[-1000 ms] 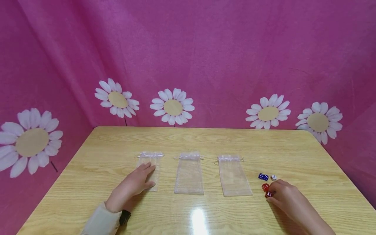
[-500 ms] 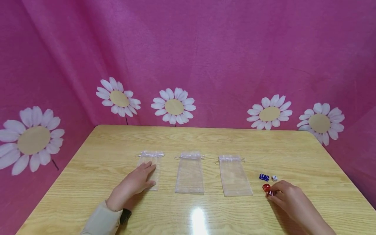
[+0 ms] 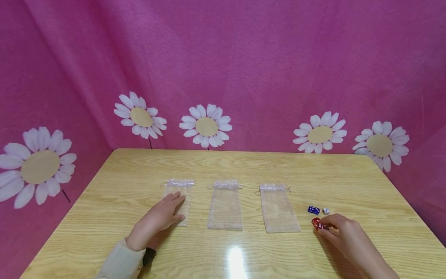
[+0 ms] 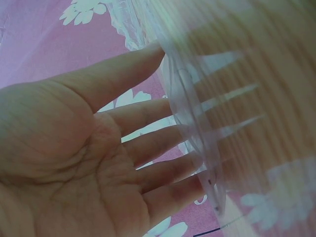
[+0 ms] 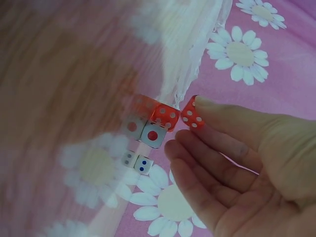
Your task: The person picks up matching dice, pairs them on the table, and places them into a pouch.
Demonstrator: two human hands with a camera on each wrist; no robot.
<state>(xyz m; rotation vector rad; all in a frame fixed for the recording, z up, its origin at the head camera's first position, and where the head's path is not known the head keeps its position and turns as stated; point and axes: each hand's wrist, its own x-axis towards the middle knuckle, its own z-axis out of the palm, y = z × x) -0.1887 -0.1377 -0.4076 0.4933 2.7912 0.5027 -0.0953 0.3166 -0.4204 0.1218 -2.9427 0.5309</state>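
In the head view my left hand (image 3: 158, 217) lies flat on the leftmost sheer drawstring bag (image 3: 179, 184). Its fingers look spread and straight in the left wrist view. On the right side of the table, my right hand (image 3: 348, 232) pinches a red die (image 5: 191, 114) between thumb and fingertips. Another red die (image 3: 315, 222) is right beside it, seemingly touching. Just beyond are two blue dice (image 3: 313, 210), side by side, and a white die (image 3: 325, 211). The right wrist view also has a white die with a red dot (image 5: 153, 135), close below the second red die.
Two more sheer drawstring bags lie flat: a middle bag (image 3: 225, 209) and a right bag (image 3: 280, 211). All are on a wooden table (image 3: 244, 166), with a pink daisy-print cloth (image 3: 244, 58) behind it. A dark band (image 3: 148, 256) shows at my left wrist.
The pinched red die has shifted slightly away from me and to the right, closer to the other red die. My left hand has stayed on its bag.
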